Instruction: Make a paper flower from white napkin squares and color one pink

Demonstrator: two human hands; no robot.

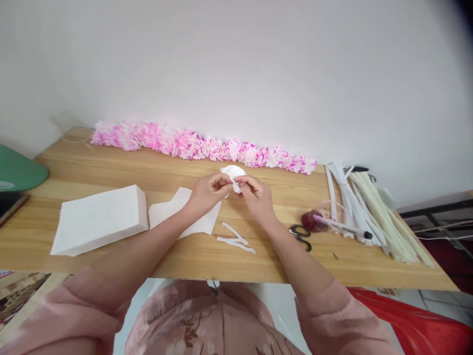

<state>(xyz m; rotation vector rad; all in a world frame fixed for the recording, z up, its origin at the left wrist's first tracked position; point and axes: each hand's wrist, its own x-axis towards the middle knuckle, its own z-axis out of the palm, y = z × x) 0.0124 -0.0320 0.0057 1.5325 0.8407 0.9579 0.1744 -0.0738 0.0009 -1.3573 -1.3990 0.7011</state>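
Observation:
A small white tissue-paper flower (232,173) is held above the middle of the wooden table (111,170). My left hand (209,190) pinches its left side. My right hand (254,193) pinches its lower right side. Both hands have their fingers closed on the paper. Below the hands lie loose white tissue sheets (185,214) and thin white paper strips (236,240).
A thick stack of white tissue (99,219) lies at the left. A row of pink-and-white paper flowers (199,145) runs along the wall. Black scissors (301,235), a dark red cup (313,221), a pen (343,227) and several white sticks (369,209) lie at the right. A green object (18,172) is at far left.

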